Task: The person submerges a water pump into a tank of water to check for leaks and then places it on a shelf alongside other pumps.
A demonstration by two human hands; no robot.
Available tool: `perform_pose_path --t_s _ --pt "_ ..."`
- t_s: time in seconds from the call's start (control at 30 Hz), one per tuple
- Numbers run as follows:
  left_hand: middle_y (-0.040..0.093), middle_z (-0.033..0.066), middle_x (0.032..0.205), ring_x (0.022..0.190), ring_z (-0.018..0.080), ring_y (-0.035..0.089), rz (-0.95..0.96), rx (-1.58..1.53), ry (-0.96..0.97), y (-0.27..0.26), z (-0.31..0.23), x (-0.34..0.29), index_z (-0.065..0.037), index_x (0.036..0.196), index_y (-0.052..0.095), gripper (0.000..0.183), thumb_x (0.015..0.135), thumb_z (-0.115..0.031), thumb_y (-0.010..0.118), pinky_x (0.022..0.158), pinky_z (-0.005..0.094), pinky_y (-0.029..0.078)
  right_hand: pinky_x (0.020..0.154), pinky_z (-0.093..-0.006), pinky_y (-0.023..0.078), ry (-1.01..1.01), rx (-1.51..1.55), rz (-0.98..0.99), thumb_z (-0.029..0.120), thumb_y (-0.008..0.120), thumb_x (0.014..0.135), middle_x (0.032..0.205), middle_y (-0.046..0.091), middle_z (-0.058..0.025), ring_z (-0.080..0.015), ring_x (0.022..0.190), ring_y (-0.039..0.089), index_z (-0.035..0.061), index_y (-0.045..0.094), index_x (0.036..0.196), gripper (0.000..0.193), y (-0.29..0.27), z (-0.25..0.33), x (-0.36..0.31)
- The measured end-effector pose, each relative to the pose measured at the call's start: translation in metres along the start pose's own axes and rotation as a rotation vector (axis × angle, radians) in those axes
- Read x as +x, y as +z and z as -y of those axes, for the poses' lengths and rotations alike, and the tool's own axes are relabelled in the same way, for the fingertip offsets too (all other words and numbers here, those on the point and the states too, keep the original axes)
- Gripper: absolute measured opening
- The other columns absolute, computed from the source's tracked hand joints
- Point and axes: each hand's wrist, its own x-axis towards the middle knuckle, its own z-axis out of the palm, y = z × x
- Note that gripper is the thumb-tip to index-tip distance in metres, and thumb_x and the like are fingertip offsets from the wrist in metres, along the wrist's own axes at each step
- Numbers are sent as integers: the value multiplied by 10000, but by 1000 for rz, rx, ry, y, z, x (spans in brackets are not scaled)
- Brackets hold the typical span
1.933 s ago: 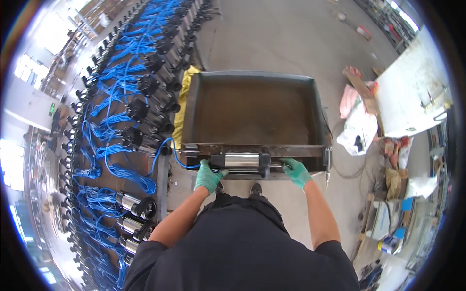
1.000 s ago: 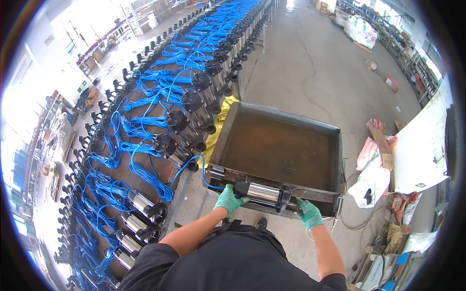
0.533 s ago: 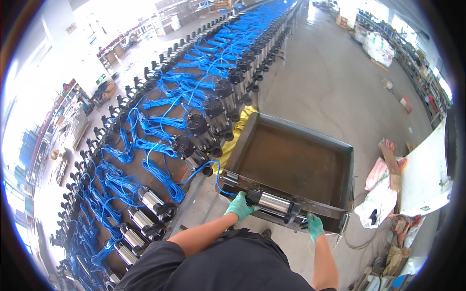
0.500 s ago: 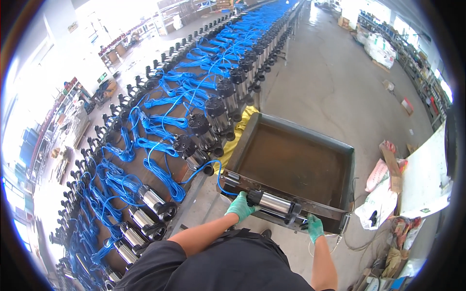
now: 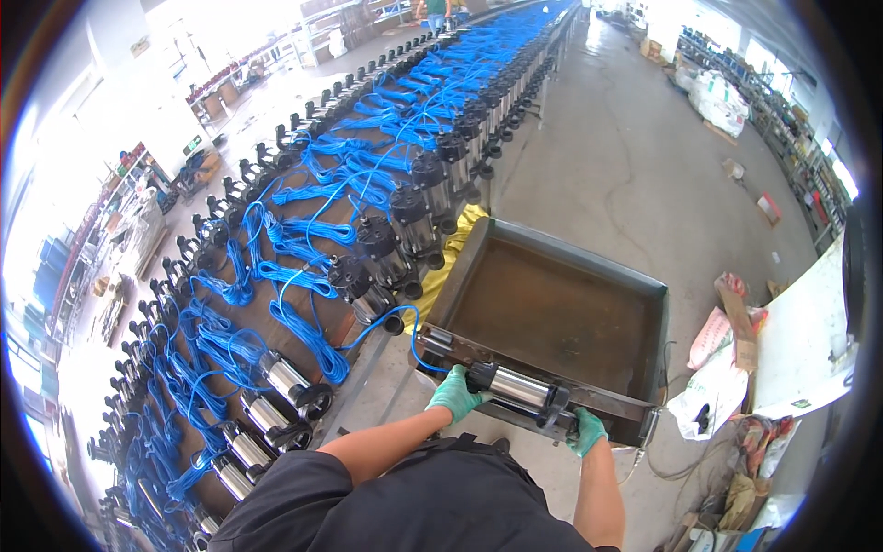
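A silver cylindrical pump with black ends [image 5: 518, 386] lies along the near rim of a metal water tank [image 5: 589, 253]. My left hand [image 5: 455, 396], in a green glove, is closed around its left black end, where a blue cable [image 5: 414, 327] leads off to the bench. At the opposite end my right hand [image 5: 587, 432], gloved alike, has its fingers curled against the black base. Part of its grip is hidden behind that base. Brownish water [image 5: 552, 308] fills the tank's bottom.
Left of the tank runs a long bench [image 5: 276, 313] with rows of upright pumps [image 5: 377, 241] and blue cable coils [image 5: 308, 340]. Several pumps lie at its near end. White sacks [image 5: 710, 396] and a pale cabinet [image 5: 805, 336] stand at right. A person [image 5: 435, 11] is far off.
My right hand has shifted slightly left, closing in on the pump's black base. My left hand and the pump stay nearly in place. A distant person has come into view beyond the bench.
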Motion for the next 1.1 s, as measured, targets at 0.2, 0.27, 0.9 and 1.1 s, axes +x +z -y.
perform_pose_path --t_s 0.2,0.27,0.9,1.1 --pt "672 178 1142 1058 278 661 31 40 11 -1 -2 1 37 1223 451 715 769 -303 886 920 385 517 451 -359 404 -359 -217 -176 393 588 1009 683 597 -60 -208 487 522 92 674 935 321 -22 -18 13" --pt "668 173 1143 1060 268 656 4 17 33 1 3 -1 36 1222 446 710 770 -288 887 921 381 515 735 -395 522 -593 -455 -476 409 583 1016 860 712 -142 -317 753 660 -19 677 1148 458 -44 -18 5" --pt "638 175 1189 1102 279 624 -2 46 7 -3 -2 -17 31 1285 389 771 768 -241 892 964 387 494 499 -343 472 -517 -21 -627 185 650 942 872 568 -61 -196 613 541 113 435 1272 400 -146 72 9" --pt "650 163 1169 1089 287 619 12 -14 26 12 25 -2 6 1278 433 796 708 -249 928 976 395 484 653 -293 510 -1076 -402 -923 192 630 979 972 609 -68 -152 807 557 135 488 1299 354 -179 36 45"
